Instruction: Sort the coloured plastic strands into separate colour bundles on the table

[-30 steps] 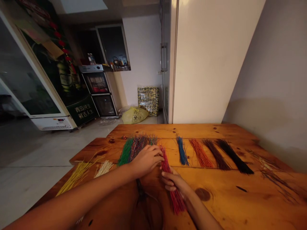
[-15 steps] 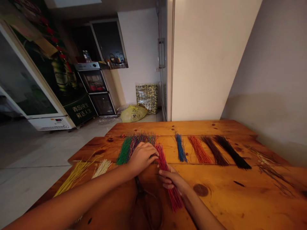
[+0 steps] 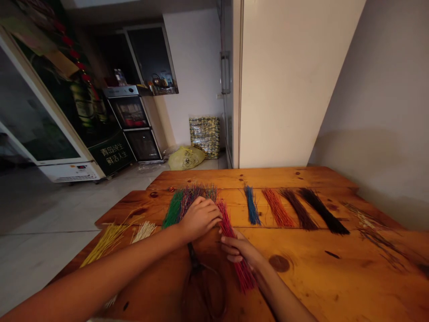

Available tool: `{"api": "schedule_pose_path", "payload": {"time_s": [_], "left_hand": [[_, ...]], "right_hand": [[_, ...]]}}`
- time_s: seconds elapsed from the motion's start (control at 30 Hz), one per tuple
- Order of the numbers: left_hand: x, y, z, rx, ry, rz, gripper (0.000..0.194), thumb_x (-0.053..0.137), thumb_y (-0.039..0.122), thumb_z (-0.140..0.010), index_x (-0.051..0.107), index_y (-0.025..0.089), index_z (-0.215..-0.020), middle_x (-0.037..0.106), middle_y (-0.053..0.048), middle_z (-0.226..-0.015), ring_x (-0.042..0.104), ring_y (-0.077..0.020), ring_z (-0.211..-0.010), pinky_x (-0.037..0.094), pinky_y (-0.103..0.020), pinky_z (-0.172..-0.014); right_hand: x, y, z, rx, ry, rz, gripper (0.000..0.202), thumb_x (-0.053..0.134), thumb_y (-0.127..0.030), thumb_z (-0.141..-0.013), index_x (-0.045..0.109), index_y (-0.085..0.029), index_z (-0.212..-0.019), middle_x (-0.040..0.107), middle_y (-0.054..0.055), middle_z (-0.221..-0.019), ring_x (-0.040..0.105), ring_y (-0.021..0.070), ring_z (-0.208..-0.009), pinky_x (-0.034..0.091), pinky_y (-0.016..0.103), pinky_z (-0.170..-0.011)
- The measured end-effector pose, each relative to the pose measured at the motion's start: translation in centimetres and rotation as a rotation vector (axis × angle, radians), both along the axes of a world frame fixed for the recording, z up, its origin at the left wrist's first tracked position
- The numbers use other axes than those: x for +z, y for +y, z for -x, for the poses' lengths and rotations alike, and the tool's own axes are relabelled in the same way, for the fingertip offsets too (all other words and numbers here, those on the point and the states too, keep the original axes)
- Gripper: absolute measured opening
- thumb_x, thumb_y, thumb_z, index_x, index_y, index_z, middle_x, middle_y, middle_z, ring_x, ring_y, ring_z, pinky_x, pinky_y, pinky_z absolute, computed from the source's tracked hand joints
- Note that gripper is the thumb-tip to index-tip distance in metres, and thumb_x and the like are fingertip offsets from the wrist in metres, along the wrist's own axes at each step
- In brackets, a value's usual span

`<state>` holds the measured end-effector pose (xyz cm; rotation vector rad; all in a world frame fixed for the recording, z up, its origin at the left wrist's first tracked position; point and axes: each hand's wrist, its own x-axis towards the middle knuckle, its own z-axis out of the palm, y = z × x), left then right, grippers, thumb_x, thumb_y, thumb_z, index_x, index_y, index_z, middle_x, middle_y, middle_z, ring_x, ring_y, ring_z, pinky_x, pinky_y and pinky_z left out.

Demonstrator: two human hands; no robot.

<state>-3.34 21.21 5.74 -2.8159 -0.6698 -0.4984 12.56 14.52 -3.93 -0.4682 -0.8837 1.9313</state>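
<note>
My right hand (image 3: 241, 250) is wrapped round the middle of a bundle of thin red-pink strands (image 3: 246, 277), which slants from upper left to lower right. My left hand (image 3: 201, 217) is closed, with its fingertips at the upper left side of that bundle; whatever they pinch is hidden. Below my hands lie dark-handled scissors (image 3: 194, 264), pointing away from me on the wooden table (image 3: 301, 277). Behind my left hand are a green bundle (image 3: 172, 210) and a purple mixed bundle (image 3: 190, 197), partly covered.
Blue (image 3: 252, 205), orange (image 3: 278, 208), brown (image 3: 299, 210) and black bundles (image 3: 323, 210) lie in a row to the right. Loose strands (image 3: 378, 237) are scattered at the far right. Yellow (image 3: 105, 243) and cream bundles (image 3: 144, 232) lie at the left, partly behind my left forearm.
My left hand has shifted slightly and its fingers have closed in more at the red-pink bundle. My right hand keeps its grip there. The view has moved a little.
</note>
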Motion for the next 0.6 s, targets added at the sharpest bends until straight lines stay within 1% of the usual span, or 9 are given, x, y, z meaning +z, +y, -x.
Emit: {"api": "schedule_pose_path", "payload": {"time_s": [0.1, 0.2, 0.27, 0.33, 0.4, 0.47, 0.53, 0.6], "left_hand": [[0.3, 0.2, 0.0, -0.071, 0.056, -0.024, 0.02, 0.043, 0.028, -0.09, 0.062, 0.022, -0.089, 0.066, -0.002, -0.088, 0.054, -0.0149, -0.09, 0.031, -0.031, -0.081], [1.4, 0.7, 0.6, -0.147, 0.082, -0.037, 0.02, 0.04, 0.026, -0.09, 0.059, 0.021, -0.094, 0.066, -0.002, -0.091, 0.054, -0.0144, -0.093, 0.03, -0.031, -0.084], [2.4, 1.4, 1.7, -0.15, 0.094, -0.055, 0.02, 0.04, 0.025, -0.091, 0.058, 0.02, -0.095, 0.066, -0.002, -0.094, 0.053, -0.0147, -0.096, 0.03, -0.031, -0.086], [3.2, 2.5, 3.7, -0.104, 0.109, -0.074, 0.019, 0.04, 0.025, -0.09, 0.058, 0.02, -0.095, 0.065, -0.002, -0.095, 0.053, -0.0157, -0.097, 0.03, -0.032, -0.087], [3.6, 3.8, 6.2, 0.009, 0.076, -0.086, 0.019, 0.042, 0.029, -0.089, 0.059, 0.021, -0.093, 0.064, -0.003, -0.096, 0.053, -0.0172, -0.096, 0.031, -0.033, -0.087], [3.2, 5.1, 8.8, 0.175, 0.009, -0.082, 0.019, 0.044, 0.033, -0.087, 0.059, 0.021, -0.09, 0.064, -0.003, -0.094, 0.053, -0.019, -0.094, 0.033, -0.033, -0.085], [2.2, 6.3, 11.0, 0.352, -0.083, -0.086, 0.019, 0.046, 0.035, -0.086, 0.059, 0.021, -0.088, 0.064, -0.004, -0.093, 0.054, -0.0203, -0.093, 0.035, -0.033, -0.082], [0.6, 7.1, 12.7, 0.539, -0.206, -0.094, 0.02, 0.046, 0.034, -0.085, 0.059, 0.019, -0.084, 0.064, -0.005, -0.088, 0.055, -0.0201, -0.086, 0.037, -0.032, -0.078]], "right_hand": [[0.1, -0.1, 0.0, -0.01, 0.0, 0.006, 0.03, 0.069, -0.023, -0.071, 0.049, -0.018, -0.092, 0.03, -0.014, -0.046, 0.013, 0.0008, -0.036, 0.006, 0.014, -0.032], [0.1, -0.1, 0.1, -0.023, 0.006, 0.002, 0.028, 0.068, -0.022, -0.071, 0.05, -0.018, -0.092, 0.029, -0.013, -0.047, 0.012, 0.0009, -0.037, 0.007, 0.014, -0.032], [0.1, 0.0, 0.0, -0.037, 0.01, 0.002, 0.028, 0.068, -0.021, -0.071, 0.05, -0.018, -0.092, 0.029, -0.013, -0.048, 0.012, 0.0009, -0.037, 0.007, 0.013, -0.032], [0.0, 0.1, 0.0, -0.043, 0.017, 0.008, 0.027, 0.067, -0.021, -0.071, 0.05, -0.018, -0.092, 0.029, -0.013, -0.048, 0.012, 0.0011, -0.037, 0.007, 0.013, -0.032], [-0.1, 0.2, 0.0, -0.043, 0.03, 0.019, 0.026, 0.066, -0.02, -0.073, 0.051, -0.017, -0.093, 0.028, -0.013, -0.048, 0.012, 0.0014, -0.038, 0.007, 0.013, -0.031], [-0.3, 0.3, 0.0, -0.04, 0.046, 0.036, 0.025, 0.066, -0.02, -0.073, 0.05, -0.017, -0.093, 0.029, -0.012, -0.049, 0.013, 0.0013, -0.038, 0.007, 0.013, -0.031], [-0.3, 0.4, 0.0, -0.047, 0.062, 0.049, 0.025, 0.065, -0.02, -0.074, 0.05, -0.017, -0.093, 0.032, -0.011, -0.051, 0.014, 0.001, -0.038, 0.007, 0.013, -0.031], [-0.4, 0.4, 0.2, -0.054, 0.073, 0.054, 0.024, 0.065, -0.02, -0.074, 0.05, -0.016, -0.093, 0.033, -0.011, -0.052, 0.015, 0.0006, -0.038, 0.007, 0.013, -0.031]]}}
